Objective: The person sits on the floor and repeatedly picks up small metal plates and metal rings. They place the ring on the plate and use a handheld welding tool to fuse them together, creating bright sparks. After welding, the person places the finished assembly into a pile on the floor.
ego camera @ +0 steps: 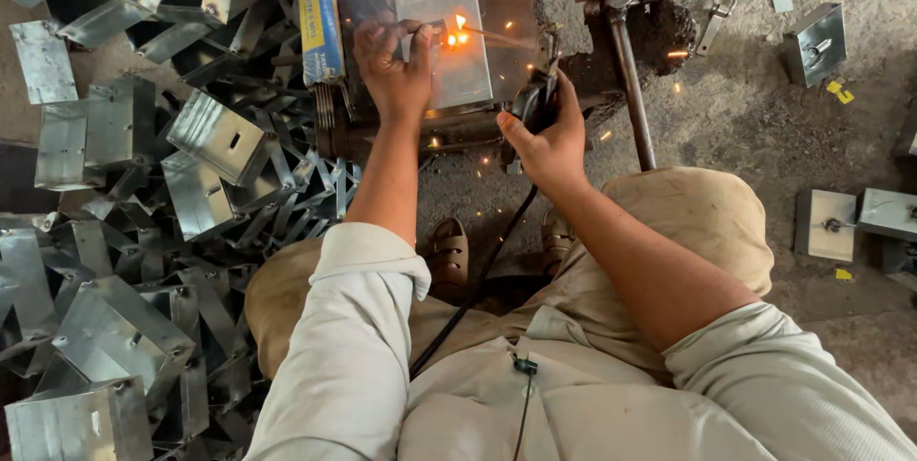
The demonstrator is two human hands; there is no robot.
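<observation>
- The left hand [396,64] reaches forward, its fingers curled and pinching the near left edge of a square grey metal plate [449,36], holding it flat.
- The metal plate lies on a dark worktop [478,127] directly ahead of the person's knees, in the upper middle of the view.
- The right hand [549,141] is closed in a fist around a black electrode holder [535,98], thumb on its left side.
- A thin welding rod [501,38] runs from the holder up and left to the plate, where its tip glows orange-white; sparks scatter over the plate and the ground below.
- A black cable [478,279] drops from the holder down between the person's legs.
- Just left of the worktop stands a long blue and yellow box [318,12], with a bundle of rods sticking out of its lower end.
- A large heap of folded grey sheet-metal boxes [143,232] fills the left side of the view, close beside the left arm.
- To the right, on the dirt floor [745,127], lie several finished metal boxes [826,224] with small fittings on top, well apart from the hands.
- A steel bar [630,79] with a handle leans beside the worktop's right edge.
- The person wears sandals [449,251], tan trousers and a pale rolled-sleeve shirt.
</observation>
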